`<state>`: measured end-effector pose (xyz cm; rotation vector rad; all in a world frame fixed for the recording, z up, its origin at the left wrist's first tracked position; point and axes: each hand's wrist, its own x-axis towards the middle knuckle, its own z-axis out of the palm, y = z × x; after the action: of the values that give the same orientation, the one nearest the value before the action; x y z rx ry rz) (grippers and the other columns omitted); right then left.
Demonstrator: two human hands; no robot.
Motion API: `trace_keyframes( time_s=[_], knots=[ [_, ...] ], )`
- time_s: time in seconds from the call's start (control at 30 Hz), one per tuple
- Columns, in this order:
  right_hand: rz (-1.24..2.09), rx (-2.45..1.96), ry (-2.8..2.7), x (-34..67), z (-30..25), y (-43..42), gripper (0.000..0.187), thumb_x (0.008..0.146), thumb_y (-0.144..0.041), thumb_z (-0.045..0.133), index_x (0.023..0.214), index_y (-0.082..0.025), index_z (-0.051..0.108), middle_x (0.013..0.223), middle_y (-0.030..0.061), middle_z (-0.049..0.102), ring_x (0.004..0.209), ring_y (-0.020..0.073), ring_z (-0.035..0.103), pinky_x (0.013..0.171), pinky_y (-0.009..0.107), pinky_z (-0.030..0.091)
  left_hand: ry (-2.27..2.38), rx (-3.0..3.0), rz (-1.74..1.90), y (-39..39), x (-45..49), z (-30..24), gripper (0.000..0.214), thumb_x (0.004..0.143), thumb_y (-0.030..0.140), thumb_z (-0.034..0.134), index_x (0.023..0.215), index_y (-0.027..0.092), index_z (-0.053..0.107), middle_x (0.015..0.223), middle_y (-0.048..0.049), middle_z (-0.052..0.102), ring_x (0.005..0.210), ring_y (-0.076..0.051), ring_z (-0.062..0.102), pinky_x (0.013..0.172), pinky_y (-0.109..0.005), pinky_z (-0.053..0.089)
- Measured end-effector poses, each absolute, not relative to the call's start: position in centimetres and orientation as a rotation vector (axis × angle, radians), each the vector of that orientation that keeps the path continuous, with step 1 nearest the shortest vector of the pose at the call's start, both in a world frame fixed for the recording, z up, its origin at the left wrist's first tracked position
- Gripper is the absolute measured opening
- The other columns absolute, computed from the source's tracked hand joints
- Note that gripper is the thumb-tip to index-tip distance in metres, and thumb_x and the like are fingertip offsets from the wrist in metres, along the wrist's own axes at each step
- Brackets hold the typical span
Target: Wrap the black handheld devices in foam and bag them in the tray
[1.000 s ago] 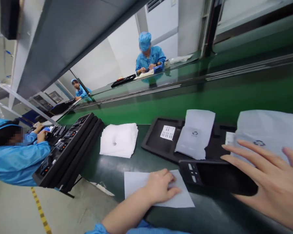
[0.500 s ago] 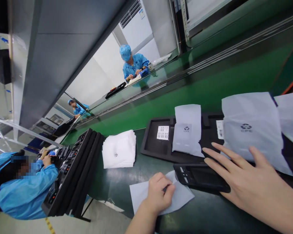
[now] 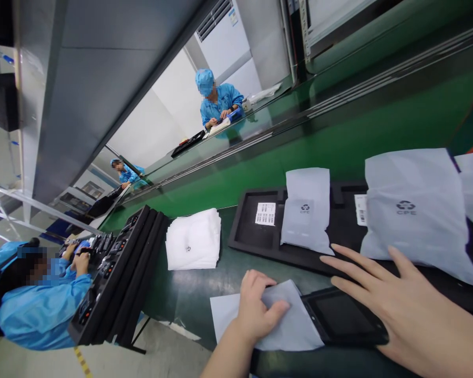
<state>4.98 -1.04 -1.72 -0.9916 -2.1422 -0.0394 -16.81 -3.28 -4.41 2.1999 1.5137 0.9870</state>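
Observation:
My left hand (image 3: pixel 258 311) pinches the near edge of a white foam bag (image 3: pixel 287 325) lying flat on the dark green bench. My right hand (image 3: pixel 402 315) lies with fingers spread on a flat black device (image 3: pixel 341 317) whose left end sits at the bag's mouth. Behind them a black tray (image 3: pixel 256 236) carries a white label (image 3: pixel 265 213) and two more white bags (image 3: pixel 307 210), (image 3: pixel 413 210) marked with a recycling symbol.
A stack of white bags (image 3: pixel 193 240) sits left of the tray. Stacked black trays with parts (image 3: pixel 116 273) stand at the bench's left end. A person in blue (image 3: pixel 35 299) works there; two others in blue (image 3: pixel 216 102), (image 3: pixel 124 170) sit beyond the green conveyor (image 3: pixel 339 131).
The black device has slid toward me and left, its end now at the bag's mouth. My left hand has lifted the bag's edge. The view tilted between the first two frames.

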Motion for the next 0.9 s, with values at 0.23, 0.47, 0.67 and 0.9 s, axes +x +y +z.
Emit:
trace_keyframes(
  time_s=[0.23, 0.47, 0.67, 0.9],
  knots=[
    [-0.103, -0.807, -2.177, 4.1, -2.1, -1.3, 0.042, 0.043, -0.023, 0.038, 0.079, -0.018, 0.060, 0.110, 0.0028, 0.050, 0.111, 0.0200, 0.035, 0.102, 0.042, 0.001, 1.478, 2.213, 0.276, -3.5, -15.6, -2.4, 0.045, 0.070, 0.056, 0.052, 0.091, 0.016, 0.054, 0.082, -0.0059, 0.056, 0.079, -0.022, 0.051, 0.076, -0.037, 0.037],
    [-0.346, -0.600, -2.441, 4.7, -1.3, -2.3, 0.056, 0.043, -0.020, 0.035, 0.093, -0.010, 0.059, 0.115, 0.0062, 0.045, 0.112, 0.0280, 0.028, 0.095, 0.053, -0.010, 1.355, 2.262, -0.009, -2.4, -13.4, 1.1, 0.037, 0.073, 0.048, 0.053, 0.091, 0.016, 0.056, 0.078, -0.0050, 0.062, 0.068, -0.021, 0.057, 0.057, -0.025, 0.036],
    [-0.437, -0.565, -2.420, 5.1, -0.5, -2.1, 0.040, 0.061, -0.019, 0.039, 0.097, -0.012, 0.055, 0.113, 0.0066, 0.046, 0.122, 0.0282, 0.009, 0.096, 0.051, -0.014, 1.270, 2.062, 0.006, -2.2, -13.9, 3.0, 0.017, 0.058, 0.025, 0.066, 0.070, 0.019, 0.057, 0.058, 0.0053, 0.053, 0.052, -0.012, 0.049, 0.048, -0.018, 0.030],
    [0.481, -0.755, -2.338, 8.0, 0.7, -2.2, 0.073, 0.081, -0.030, 0.042, 0.135, -0.010, -0.003, 0.135, 0.0155, 0.000, 0.125, 0.0222, 0.001, 0.101, 0.042, 0.015, 1.376, 1.845, 0.370, -3.0, -12.9, 2.4, 0.014, 0.055, 0.019, 0.055, 0.069, 0.018, 0.055, 0.061, 0.0054, 0.053, 0.063, -0.013, 0.047, 0.055, -0.017, 0.036]
  ],
)
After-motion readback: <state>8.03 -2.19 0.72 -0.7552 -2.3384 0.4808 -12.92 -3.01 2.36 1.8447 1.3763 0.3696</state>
